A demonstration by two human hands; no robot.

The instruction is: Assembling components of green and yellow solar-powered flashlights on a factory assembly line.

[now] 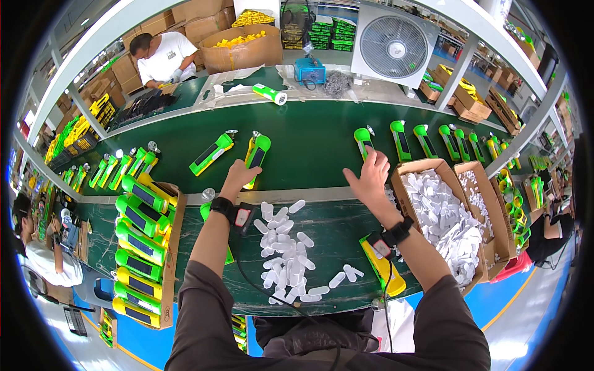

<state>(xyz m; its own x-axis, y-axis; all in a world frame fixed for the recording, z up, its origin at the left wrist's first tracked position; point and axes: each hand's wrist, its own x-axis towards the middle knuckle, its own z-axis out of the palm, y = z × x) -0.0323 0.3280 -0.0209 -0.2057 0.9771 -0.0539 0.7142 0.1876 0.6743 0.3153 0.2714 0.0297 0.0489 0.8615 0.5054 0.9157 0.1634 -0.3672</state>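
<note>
My left hand [236,177] has its fingers closed at the near end of a green and yellow flashlight [258,151] with a dark panel, on the far green belt. My right hand [370,178] reaches to the lower end of another green flashlight [364,141]; its thumb stands well apart from the fingers, which partly cover that end. Between my forearms lies a loose pile of small white oval plastic pieces [288,247]. A yellow flashlight [383,266] lies by my right wrist. One green flashlight [205,210] is partly hidden under my left forearm.
A cardboard box [176,247] of stacked flashlights stands at left. On the right are a box [402,188] of white pieces and another box [504,238] with smaller white parts. More flashlights [427,141] line the belt [303,148]. A person [170,55] works across it, near a fan [395,51].
</note>
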